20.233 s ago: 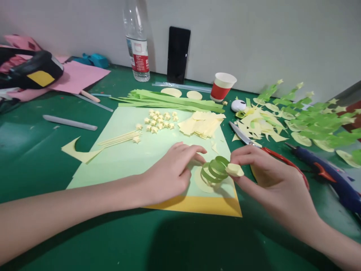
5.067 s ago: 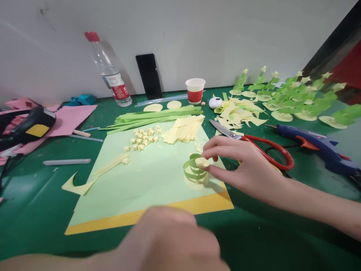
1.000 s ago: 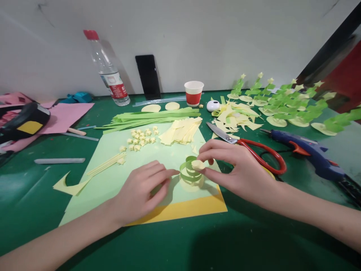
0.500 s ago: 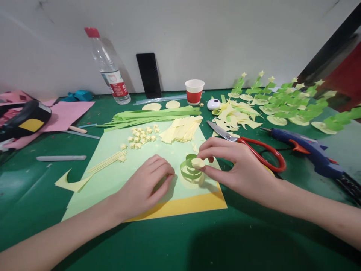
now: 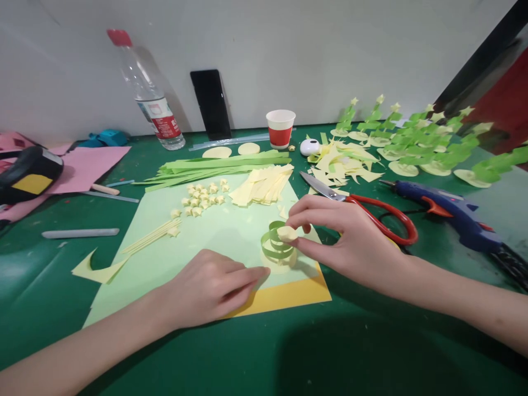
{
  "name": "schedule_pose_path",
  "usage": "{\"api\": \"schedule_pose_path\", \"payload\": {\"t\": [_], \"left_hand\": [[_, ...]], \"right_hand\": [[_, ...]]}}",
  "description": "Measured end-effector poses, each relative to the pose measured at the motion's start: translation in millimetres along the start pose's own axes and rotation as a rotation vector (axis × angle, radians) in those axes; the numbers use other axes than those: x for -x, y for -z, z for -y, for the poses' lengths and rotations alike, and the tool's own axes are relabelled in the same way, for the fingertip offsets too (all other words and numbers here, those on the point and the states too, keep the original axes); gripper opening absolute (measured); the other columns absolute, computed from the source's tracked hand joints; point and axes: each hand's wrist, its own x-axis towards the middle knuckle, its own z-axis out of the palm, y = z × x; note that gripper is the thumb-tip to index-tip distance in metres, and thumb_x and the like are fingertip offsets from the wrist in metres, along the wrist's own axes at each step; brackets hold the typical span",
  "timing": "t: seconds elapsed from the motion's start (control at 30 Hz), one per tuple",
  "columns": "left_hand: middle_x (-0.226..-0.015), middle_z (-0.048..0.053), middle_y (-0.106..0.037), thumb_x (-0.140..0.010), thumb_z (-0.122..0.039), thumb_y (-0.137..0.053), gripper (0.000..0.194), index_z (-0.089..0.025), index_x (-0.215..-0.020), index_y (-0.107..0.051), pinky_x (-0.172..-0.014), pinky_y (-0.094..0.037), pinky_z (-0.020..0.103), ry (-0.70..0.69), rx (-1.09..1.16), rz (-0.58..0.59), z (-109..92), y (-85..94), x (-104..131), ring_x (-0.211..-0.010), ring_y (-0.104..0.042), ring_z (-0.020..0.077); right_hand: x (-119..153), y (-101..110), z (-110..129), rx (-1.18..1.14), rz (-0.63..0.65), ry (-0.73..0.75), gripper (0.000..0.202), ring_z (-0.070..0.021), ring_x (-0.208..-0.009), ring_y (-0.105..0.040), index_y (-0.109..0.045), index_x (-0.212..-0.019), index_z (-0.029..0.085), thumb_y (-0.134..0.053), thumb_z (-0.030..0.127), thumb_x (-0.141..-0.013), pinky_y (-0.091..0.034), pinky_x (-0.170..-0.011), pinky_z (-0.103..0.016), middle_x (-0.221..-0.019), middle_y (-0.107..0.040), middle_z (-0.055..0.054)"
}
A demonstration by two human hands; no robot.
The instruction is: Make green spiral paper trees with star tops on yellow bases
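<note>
My right hand (image 5: 330,228) pinches a small pale yellow paper piece (image 5: 287,234) at the top of a green paper spiral (image 5: 270,246). The spiral stands on a pale round paper base (image 5: 289,263) near the right edge of the light green sheets (image 5: 198,236). Beside the base, my left hand (image 5: 223,283) rests on the sheets, its index finger extended to the base's left edge and the other fingers curled. Small paper stars (image 5: 204,199) and thin yellow strips (image 5: 150,236) lie to the left.
Red-handled scissors (image 5: 383,212) and a blue glue gun (image 5: 449,212) lie at the right, below several finished spirals (image 5: 429,143). Behind are green strips (image 5: 214,165), a paper cup (image 5: 280,129), a phone (image 5: 211,104) and a bottle (image 5: 154,104). Pink paper (image 5: 88,165) lies left.
My left hand has moved towards the spiral's base and its index finger has stretched out. My right hand still holds the yellow piece at the spiral. The camera view has shifted slightly.
</note>
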Motion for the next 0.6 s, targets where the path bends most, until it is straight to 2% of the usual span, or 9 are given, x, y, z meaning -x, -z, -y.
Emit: {"api": "schedule_pose_path", "payload": {"t": [0.33,0.47,0.6], "left_hand": [[-0.042,-0.006,-0.052,-0.091,-0.012,-0.03,0.029,-0.014,-0.095,-0.058,-0.035,-0.026,0.023,-0.038,-0.023,-0.029,-0.5,1.7,-0.9,-0.03,-0.04,0.0084],[-0.042,-0.006,-0.053,-0.092,-0.013,-0.029,0.028,-0.013,-0.096,-0.056,-0.035,-0.027,0.022,-0.048,-0.052,-0.05,-0.5,2.3,-0.1,-0.031,-0.042,0.0075],[-0.046,-0.005,-0.057,-0.091,-0.014,-0.031,0.025,-0.015,-0.097,-0.055,-0.036,-0.027,0.021,-0.019,-0.071,-0.082,1.5,-2.0,4.1,-0.033,-0.045,0.0074]], "right_hand": [[-0.6,-1.9,2.4,-0.003,-0.007,-0.024,0.013,-0.009,-0.061,-0.051,-0.06,-0.069,0.015,-0.051,0.009,-0.076,-0.042,-0.056,-0.021,-0.075,-0.058,-0.003],[-0.7,0.5,2.3,0.005,-0.009,-0.027,0.013,-0.0086,-0.062,-0.051,-0.06,-0.069,0.014,-0.053,0.006,-0.075,-0.041,-0.056,-0.021,-0.075,-0.058,-0.002],[-3.0,6.7,1.9,0.055,-0.05,-0.02,0.01,-0.0099,-0.065,-0.052,-0.06,-0.069,0.016,-0.055,0.01,-0.076,-0.042,-0.058,-0.022,-0.075,-0.058,-0.002]]}}
